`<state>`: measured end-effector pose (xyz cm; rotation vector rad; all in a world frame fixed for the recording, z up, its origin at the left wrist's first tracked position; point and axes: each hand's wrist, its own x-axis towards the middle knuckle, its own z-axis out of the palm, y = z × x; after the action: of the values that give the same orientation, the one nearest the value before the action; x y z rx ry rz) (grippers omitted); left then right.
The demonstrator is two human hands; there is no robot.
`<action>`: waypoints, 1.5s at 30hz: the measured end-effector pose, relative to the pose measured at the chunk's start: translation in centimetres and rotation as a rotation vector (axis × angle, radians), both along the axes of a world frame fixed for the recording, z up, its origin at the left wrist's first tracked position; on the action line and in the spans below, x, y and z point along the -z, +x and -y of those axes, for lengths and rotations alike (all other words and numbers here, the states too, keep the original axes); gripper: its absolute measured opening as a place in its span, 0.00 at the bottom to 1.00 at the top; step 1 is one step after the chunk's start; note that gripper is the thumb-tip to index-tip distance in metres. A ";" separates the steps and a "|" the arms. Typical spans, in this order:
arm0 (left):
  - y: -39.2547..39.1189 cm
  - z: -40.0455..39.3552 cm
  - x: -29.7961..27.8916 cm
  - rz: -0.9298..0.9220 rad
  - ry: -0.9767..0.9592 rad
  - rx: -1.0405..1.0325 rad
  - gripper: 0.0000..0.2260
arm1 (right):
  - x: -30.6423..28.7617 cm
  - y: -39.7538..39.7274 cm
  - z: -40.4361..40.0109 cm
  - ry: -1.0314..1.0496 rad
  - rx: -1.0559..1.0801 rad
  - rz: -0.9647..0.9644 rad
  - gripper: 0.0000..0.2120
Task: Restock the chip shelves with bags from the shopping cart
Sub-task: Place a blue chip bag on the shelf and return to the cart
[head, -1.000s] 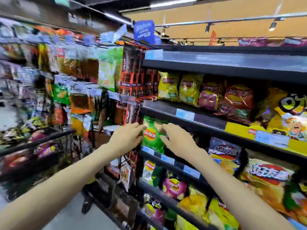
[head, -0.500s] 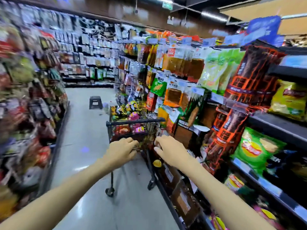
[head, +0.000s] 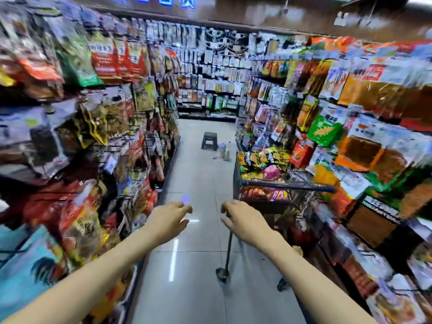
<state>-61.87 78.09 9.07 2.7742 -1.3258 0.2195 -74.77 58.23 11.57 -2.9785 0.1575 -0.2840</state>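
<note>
left hand (head: pixel 167 220) and right hand (head: pixel 243 222) out over the aisle floor (head: pixel 198 288), both empty, fingers loosely curled. shopping cart (head: pixel 264 181) ahead on the right beside the shelves (head: pixel 364 127), piled with chip bags (head: pixel 266 163). small stool (head: pixel 209 140) further down.

Dark wire shopping cart with blue handle bar (head: pixel 287 182): dark grey frame, blue grip. Heap of crinkled foil chip bags in the cart (head: pixel 264 163): yellow, black and pink, with an orange-red layer below. Glossy tiled aisle floor (head: pixel 201 178): pale grey, streaked with white light reflections. Small plastic step stool (head: pixel 209 140): black. Green hanging snack packet with orange print (head: pixel 323 132): bright green, orange centre. Red hanging packets with white lettering (head: pixel 112 59): red, white script. Pale blue bag printed with a dark rooster (head: pixel 28 265): blue ground, black bird.
</note>
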 end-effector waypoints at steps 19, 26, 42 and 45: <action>25.3 20.7 1.7 -0.016 -0.039 -0.020 0.15 | 0.4 27.6 21.6 0.034 -0.018 0.078 0.12; 35.1 23.9 4.1 -0.076 -0.057 -0.094 0.14 | 3.2 38.5 25.5 0.044 -0.066 -0.031 0.13; 65.7 36.5 4.0 -0.122 -0.024 0.042 0.15 | 5.6 65.5 35.7 0.079 0.122 -0.106 0.14; 69.6 40.0 5.1 -0.157 0.004 0.085 0.14 | 7.5 67.5 38.1 0.126 0.183 -0.108 0.13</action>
<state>7.76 38.06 3.98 2.6669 -1.4014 -0.0053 -7.28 20.10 4.11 -2.8578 0.4448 -0.1281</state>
